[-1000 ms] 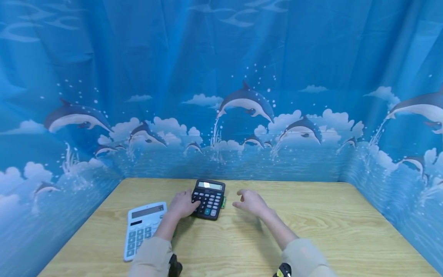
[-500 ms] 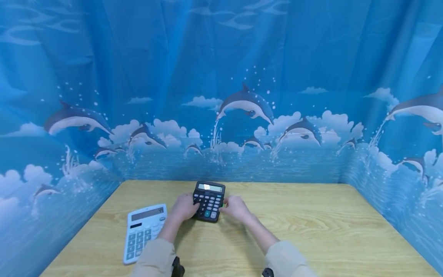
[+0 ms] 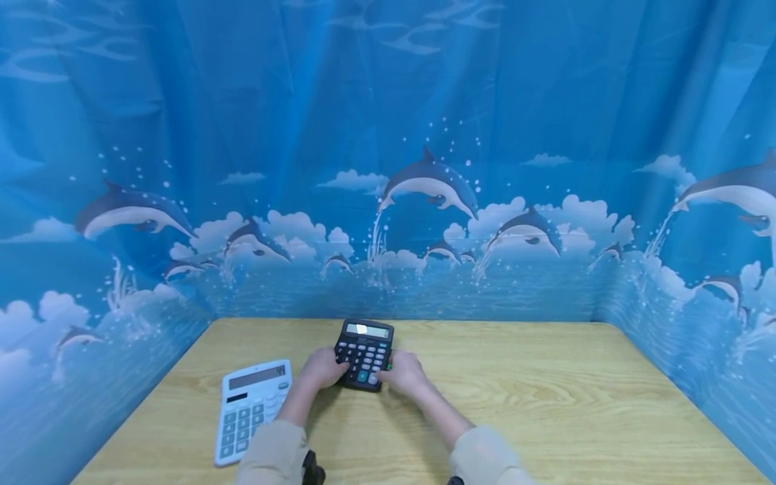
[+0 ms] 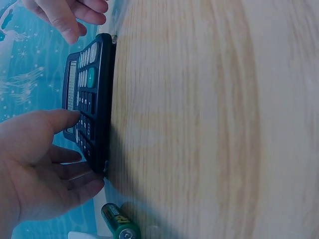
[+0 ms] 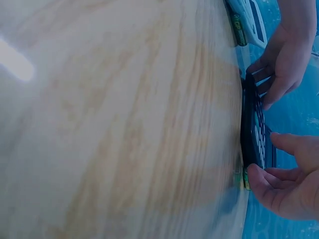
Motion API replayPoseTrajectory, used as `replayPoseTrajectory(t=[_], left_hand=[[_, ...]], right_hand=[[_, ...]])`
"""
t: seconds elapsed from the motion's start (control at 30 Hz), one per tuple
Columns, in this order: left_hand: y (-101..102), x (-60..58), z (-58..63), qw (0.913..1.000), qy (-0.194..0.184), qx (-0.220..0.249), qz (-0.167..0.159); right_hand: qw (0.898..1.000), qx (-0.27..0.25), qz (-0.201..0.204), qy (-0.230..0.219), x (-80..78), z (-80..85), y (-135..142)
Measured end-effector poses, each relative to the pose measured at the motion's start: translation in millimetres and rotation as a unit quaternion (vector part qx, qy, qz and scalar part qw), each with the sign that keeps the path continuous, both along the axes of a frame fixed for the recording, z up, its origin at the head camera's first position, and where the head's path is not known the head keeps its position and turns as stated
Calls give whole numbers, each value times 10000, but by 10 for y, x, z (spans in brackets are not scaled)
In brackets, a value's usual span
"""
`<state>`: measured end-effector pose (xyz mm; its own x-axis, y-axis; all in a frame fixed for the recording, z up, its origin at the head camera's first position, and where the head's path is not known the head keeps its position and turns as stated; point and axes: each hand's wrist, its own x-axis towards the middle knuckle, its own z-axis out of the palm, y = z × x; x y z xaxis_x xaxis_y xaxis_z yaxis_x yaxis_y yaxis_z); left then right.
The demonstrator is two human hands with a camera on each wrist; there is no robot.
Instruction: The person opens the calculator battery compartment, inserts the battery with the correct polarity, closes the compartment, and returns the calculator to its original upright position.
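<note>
A black desk calculator (image 3: 366, 347) lies face up at the back middle of the wooden table, its display showing a 0. The left hand (image 3: 321, 369) holds its left side, thumb on the keys and the other fingers at the edge, as the left wrist view shows. At the opposite side, the right hand (image 3: 405, 374) has its thumb over the lower right keys and its fingertips at the side edge. A green thing (image 5: 246, 180), partly hidden by the right fingers, sits beside the black calculator.
A white calculator (image 3: 242, 421) with 49 on its display lies at the left, partly covered by the left arm. Beside it is a green battery (image 4: 119, 221). The blue dolphin curtain (image 3: 388, 283) borders the table (image 3: 545, 404) at the back and sides.
The right hand has come in from the right to the black calculator's right edge, and its thumb now overlaps the keys. The left hand stays at the left edge.
</note>
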<state>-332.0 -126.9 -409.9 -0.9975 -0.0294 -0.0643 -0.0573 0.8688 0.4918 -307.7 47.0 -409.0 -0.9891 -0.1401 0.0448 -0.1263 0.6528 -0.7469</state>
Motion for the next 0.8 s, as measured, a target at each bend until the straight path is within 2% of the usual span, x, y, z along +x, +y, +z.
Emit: replayPoseTrajectory(t=[0.17,0.33,0.8], left_hand=[[19,2,3,9998,-119,17,129],[21,-21,-20,9998,-147,62,140],[10,-35,10,9976,-219,486,439]], right_hand=[[9995,274,-133,113,22,0,-57],[9991,246,-346,-48,39,-1,-115],[9964,-604,-94,-589,52,-57,-108]])
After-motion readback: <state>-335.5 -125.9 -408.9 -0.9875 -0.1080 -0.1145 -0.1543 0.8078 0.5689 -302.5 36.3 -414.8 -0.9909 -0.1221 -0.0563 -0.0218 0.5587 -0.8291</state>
